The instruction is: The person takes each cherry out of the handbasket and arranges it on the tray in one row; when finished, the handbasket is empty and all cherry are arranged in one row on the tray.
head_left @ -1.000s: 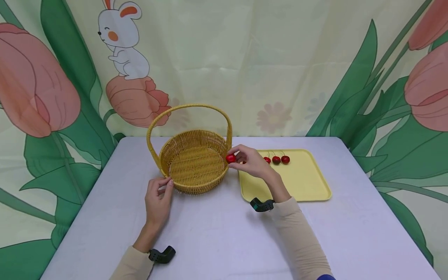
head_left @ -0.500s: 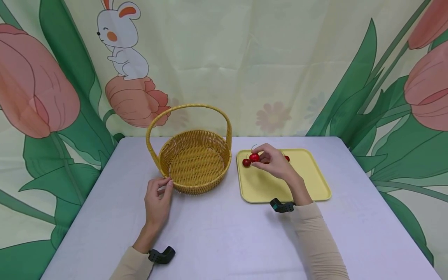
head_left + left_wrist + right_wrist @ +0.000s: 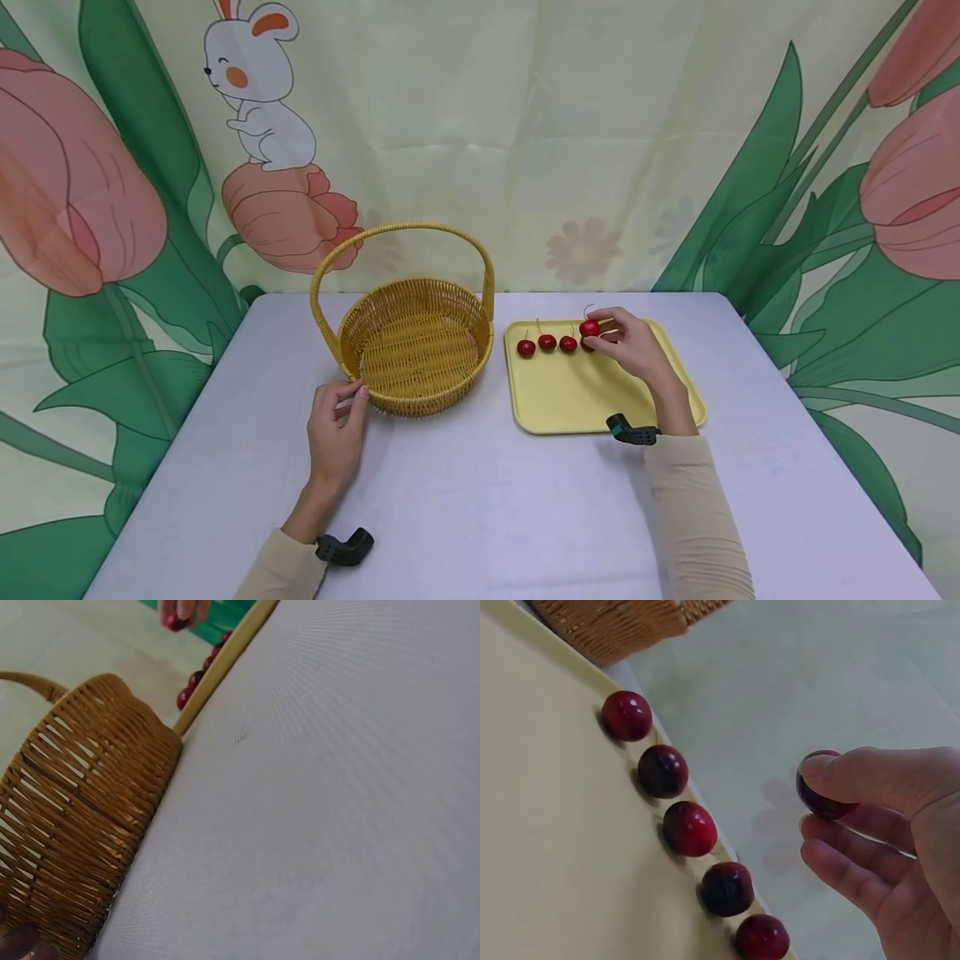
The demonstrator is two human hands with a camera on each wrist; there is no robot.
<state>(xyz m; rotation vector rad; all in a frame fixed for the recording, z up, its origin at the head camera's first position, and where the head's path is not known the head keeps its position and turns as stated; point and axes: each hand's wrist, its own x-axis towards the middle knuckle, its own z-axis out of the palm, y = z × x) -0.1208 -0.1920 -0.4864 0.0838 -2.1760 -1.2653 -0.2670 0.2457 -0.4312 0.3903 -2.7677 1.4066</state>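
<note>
My right hand [image 3: 633, 346] pinches a red cherry [image 3: 589, 327] between thumb and fingertips, with its stem pointing up. The hand is above the back part of a yellow tray [image 3: 555, 400]. A row of several more cherries [image 3: 690, 829] lies along the tray's back edge, apart from the held one in the right wrist view. Left of the tray stands a round woven basket [image 3: 420, 404] with a tall handle [image 3: 420, 225]; nothing shows inside it. My left hand [image 3: 336, 429] holds the basket's front-left rim between thumb and fingers; the left wrist view shows only its fingertips [image 3: 19, 943].
Basket and tray stand side by side on a white-covered table [image 3: 465, 508], with a narrow gap between them. Behind the table hangs a curtain [image 3: 480, 167] printed with tulips and a rabbit. A black camera [image 3: 632, 430] sits at the right wrist.
My right hand has carried the cherry from the basket's right rim rightward over the tray, uncovering cherries at the row's left end. The left hand has stayed at the basket rim.
</note>
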